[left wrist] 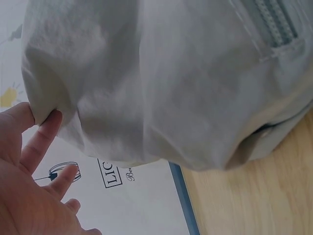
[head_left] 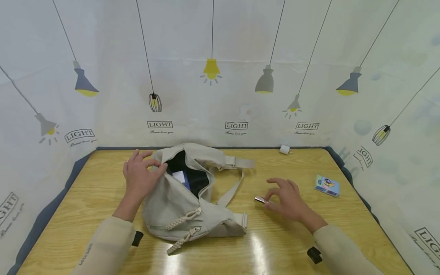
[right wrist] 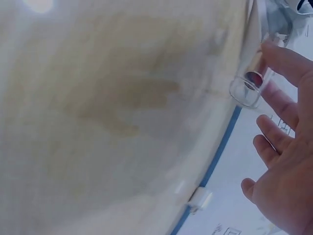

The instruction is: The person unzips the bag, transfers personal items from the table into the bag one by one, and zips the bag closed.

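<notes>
A beige sling bag point(head_left: 172, 206) lies on the table with its main zip open and its dark lining showing. At the far left edge of the opening, my left hand point(head_left: 141, 173) pinches the bag's fabric point(left wrist: 98, 98) between thumb and forefinger. A blue and white item point(head_left: 181, 178) sits inside the opening. To the right of the bag, my right hand point(head_left: 287, 198) holds a small lipstick point(head_left: 260, 199) between thumb and forefinger, above the tabletop. The right wrist view shows the lipstick's clear end and a red part within; its other end is partly covered by the fingers.
A white charger plug point(head_left: 284, 149) stands at the table's back edge. A light-blue printed packet point(head_left: 327, 186) lies on the right. The bag's strap point(head_left: 232, 191) loops out to its right. Printed wall sheets point(head_left: 206, 107) border the wooden table point(head_left: 275, 244).
</notes>
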Demonstrator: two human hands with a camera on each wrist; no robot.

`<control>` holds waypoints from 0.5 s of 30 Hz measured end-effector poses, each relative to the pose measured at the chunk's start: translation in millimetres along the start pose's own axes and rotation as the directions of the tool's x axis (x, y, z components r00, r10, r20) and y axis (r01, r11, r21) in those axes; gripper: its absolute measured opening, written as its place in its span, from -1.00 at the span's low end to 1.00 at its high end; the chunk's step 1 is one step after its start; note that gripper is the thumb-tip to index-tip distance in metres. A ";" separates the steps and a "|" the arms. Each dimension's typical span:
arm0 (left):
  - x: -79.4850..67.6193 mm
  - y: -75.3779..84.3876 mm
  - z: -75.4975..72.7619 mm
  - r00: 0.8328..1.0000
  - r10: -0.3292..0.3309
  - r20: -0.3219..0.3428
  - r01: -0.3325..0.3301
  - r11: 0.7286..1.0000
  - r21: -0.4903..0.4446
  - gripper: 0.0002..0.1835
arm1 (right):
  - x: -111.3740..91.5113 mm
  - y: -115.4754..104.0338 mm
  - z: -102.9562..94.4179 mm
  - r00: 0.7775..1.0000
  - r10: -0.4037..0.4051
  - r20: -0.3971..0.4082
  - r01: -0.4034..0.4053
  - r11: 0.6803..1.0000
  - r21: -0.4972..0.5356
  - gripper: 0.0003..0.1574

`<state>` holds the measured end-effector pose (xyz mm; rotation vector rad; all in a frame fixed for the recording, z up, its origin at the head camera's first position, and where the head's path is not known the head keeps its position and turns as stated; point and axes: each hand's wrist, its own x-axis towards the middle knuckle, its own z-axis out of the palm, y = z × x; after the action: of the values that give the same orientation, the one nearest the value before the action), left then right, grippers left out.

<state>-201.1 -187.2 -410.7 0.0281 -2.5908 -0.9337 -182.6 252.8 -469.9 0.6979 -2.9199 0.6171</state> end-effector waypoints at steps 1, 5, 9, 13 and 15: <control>-0.3 0.5 -0.5 1.000 -0.003 0.002 0.003 1.000 0.001 -0.70 | 3.7 -1.9 -0.7 1.000 -0.005 -0.011 0.005 1.000 -0.003 -0.87; -2.1 3.4 -2.5 1.000 -0.016 0.013 0.016 1.000 0.011 -0.71 | 20.6 -14.9 -5.5 0.999 -0.018 -0.038 0.017 1.000 -0.006 -0.88; -3.8 6.6 -3.4 1.000 -0.025 0.019 0.024 0.999 0.042 -0.73 | 39.1 -29.5 -10.1 0.998 -0.017 -0.063 0.017 1.000 0.000 -0.85; -5.0 10.0 -2.1 0.999 -0.035 0.029 0.032 0.995 0.095 -0.78 | 57.3 -43.7 -13.4 0.995 -0.029 -0.097 0.028 1.000 -0.012 -0.86; -6.1 12.5 -1.3 0.998 -0.044 0.045 0.038 0.992 0.122 -0.79 | 65.7 -51.8 -15.2 0.994 -0.028 -0.102 0.027 1.000 -0.015 -0.85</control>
<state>-193.7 -177.4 -404.2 0.0933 -2.6970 -0.7990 -218.3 189.2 -426.2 0.6826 -2.8136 0.6113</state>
